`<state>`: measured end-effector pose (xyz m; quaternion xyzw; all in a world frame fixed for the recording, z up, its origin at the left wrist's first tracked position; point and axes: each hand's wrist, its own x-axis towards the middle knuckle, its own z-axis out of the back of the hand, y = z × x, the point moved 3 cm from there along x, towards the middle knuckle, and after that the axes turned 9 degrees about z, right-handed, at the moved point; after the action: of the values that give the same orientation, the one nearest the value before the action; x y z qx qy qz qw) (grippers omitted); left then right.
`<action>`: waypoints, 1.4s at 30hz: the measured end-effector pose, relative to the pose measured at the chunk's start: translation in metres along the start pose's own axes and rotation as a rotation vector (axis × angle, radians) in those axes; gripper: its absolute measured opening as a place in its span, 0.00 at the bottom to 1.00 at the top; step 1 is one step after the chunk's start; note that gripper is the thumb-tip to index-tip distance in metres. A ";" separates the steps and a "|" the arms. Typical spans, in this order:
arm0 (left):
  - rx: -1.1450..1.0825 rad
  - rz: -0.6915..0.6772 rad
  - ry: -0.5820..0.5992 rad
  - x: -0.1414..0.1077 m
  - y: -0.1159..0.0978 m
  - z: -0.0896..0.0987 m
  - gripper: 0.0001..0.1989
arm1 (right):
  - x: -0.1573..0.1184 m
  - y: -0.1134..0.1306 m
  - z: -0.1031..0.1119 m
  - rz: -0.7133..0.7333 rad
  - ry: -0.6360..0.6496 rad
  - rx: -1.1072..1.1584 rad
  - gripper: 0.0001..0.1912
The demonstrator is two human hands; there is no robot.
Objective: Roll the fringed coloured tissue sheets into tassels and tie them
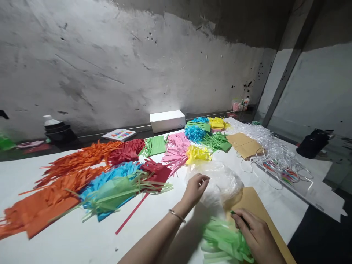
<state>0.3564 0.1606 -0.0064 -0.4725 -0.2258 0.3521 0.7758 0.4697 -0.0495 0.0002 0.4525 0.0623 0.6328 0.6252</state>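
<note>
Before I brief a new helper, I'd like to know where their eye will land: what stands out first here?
Probably the fringed bright-orange paper bundles, spread across the left of the white tabletop. Next, the crumpled translucent plastic right of centre, with the bare left hand in front of its left side. At the lower right, the bare right hand pinches a small green piece beside a fringed light-green paper bundle.

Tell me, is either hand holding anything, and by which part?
The right hand grips a green item just behind its exposed tip; the rest is mostly hidden. The left hand shows nothing held.
</note>
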 end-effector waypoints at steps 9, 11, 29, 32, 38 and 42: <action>-0.741 0.223 0.080 -0.137 -0.021 0.022 0.17 | 0.019 0.082 -0.040 0.286 -0.054 -0.026 0.10; -0.871 0.259 0.031 -0.160 -0.016 0.025 0.14 | 0.016 0.097 -0.056 0.352 -0.028 -0.059 0.12; -0.497 0.068 -0.173 -0.256 0.004 0.052 0.12 | -0.017 0.140 -0.090 0.207 0.540 0.243 0.12; -0.393 0.007 -0.225 -0.261 0.003 0.053 0.12 | -0.023 0.140 -0.094 0.214 0.528 0.297 0.13; -0.450 0.015 -0.174 -0.262 0.005 0.049 0.09 | -0.030 0.138 -0.093 0.363 0.308 0.151 0.14; -0.413 0.042 -0.167 -0.263 0.007 0.049 0.10 | -0.033 0.138 -0.091 0.344 0.291 0.193 0.10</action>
<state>0.1492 -0.0090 0.0054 -0.5951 -0.3469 0.3521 0.6336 0.3024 -0.0620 0.0195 0.4181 0.1337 0.7796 0.4466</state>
